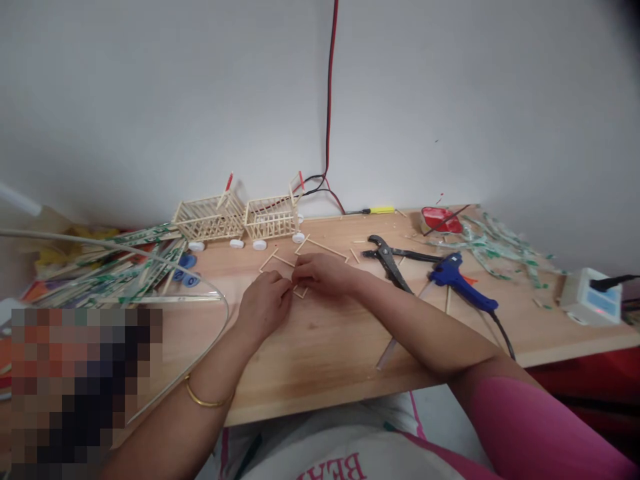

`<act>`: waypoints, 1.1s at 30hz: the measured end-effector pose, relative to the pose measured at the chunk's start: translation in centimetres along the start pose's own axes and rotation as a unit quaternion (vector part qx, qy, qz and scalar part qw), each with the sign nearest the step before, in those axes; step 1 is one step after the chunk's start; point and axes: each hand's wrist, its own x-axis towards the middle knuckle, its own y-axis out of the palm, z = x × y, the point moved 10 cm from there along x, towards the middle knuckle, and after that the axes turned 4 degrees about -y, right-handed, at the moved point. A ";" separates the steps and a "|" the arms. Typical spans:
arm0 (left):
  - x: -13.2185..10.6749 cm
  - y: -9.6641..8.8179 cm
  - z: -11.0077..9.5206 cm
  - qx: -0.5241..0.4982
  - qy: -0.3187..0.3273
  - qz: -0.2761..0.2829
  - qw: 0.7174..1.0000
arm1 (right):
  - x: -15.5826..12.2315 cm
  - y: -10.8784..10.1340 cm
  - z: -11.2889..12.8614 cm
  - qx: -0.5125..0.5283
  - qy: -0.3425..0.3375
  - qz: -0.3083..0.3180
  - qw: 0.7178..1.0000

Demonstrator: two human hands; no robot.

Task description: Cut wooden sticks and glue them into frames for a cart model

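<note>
My left hand (264,303) and my right hand (323,273) meet at the middle of a wooden table (320,353). Both have their fingers pinched on a small frame of thin wooden sticks (285,265) that lies flat on the table. Part of the frame is hidden under my fingers. A second stick frame (323,248) lies just behind my right hand. Two small stick-built carts (210,217) (271,217) with white wheels stand against the wall behind the hands.
Black pliers (390,260) and a blue glue gun (463,283) lie right of my hands. A red dish (440,219) and green-white scraps (495,243) lie farther right, with a white box (590,297) at the edge. Wrapped sticks (115,270) pile up left. Red-black wires (330,100) hang down the wall.
</note>
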 end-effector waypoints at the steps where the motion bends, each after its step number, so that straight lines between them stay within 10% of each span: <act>1: 0.0 0.0 0.0 -0.001 -0.001 -0.002 1.000 | 0.0 0.0 0.0 -0.002 0.000 0.001 1.000; 23: -0.5 -2.0 1.6 -0.053 -0.030 -0.075 0.995 | -0.4 -3.9 0.7 0.023 -0.013 -0.098 0.995; 33: -0.5 -0.7 0.3 -0.049 -0.011 -0.028 0.998 | 0.3 -0.4 0.9 -0.065 -0.054 -0.002 0.996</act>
